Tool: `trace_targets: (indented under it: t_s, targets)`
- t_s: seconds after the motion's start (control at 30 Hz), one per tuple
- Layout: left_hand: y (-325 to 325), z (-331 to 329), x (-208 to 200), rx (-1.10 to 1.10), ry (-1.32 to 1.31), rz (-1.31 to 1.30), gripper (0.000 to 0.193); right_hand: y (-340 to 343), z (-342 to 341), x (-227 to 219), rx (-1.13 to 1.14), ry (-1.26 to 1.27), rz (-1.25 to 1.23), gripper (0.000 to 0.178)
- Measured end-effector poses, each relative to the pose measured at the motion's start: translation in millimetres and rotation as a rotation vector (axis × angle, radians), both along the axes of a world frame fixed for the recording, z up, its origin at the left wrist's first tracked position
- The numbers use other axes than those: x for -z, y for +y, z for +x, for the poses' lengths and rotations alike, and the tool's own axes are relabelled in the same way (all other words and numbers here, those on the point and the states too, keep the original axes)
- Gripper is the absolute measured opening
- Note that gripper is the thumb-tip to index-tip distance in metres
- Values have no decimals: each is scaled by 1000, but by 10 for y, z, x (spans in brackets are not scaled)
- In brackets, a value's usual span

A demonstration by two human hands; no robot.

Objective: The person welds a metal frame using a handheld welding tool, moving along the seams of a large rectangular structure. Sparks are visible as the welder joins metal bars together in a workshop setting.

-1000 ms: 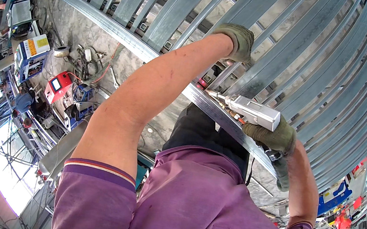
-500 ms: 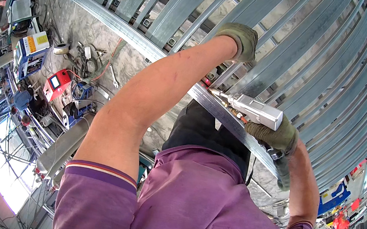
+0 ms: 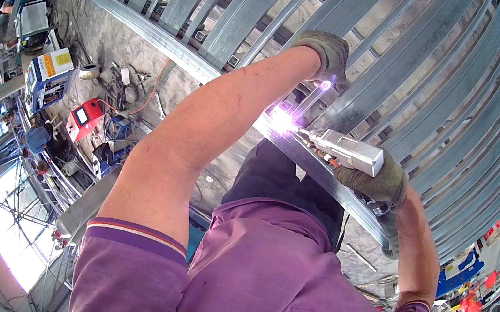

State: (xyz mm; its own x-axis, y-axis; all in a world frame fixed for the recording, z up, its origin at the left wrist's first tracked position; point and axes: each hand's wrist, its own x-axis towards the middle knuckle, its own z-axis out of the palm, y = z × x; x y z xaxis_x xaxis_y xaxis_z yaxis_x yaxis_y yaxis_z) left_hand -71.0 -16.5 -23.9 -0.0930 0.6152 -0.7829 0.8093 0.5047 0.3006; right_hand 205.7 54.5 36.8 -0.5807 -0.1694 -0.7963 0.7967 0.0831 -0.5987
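Note:
My right hand, in a dark olive work glove, is closed around a silver, box-bodied welding gun. Its thin nozzle points left at a bright violet-white weld glow, which hides the joint on the near metal rail. Farther off, my gloved left hand has its fingers curled around a narrow galvanised bar just beyond the glow. A small violet gleam shows on that bar beside the glove. Wide and narrow galvanised slats run away from the rail.
On the floor to the left stand a red machine with a small screen and a blue-and-white machine, with cables around them. A blue case and a red cloth-like item lie at the lower right.
A bright welding glow has appeared at the gun's nozzle where none showed before. Both hands keep nearly the same places and grips.

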Motion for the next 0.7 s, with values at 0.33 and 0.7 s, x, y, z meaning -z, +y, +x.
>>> trace_targets:
  t_s: [0.33, 0.7]
  targets:
    - [27, 6, 54, 5, -7, -53, 39, -11, 57, 41, 26, -31, 19, 66]
    - [14, -16, -8, -1, -27, -37, 39, -2, 54, -36, 26, -47, 19, 62]
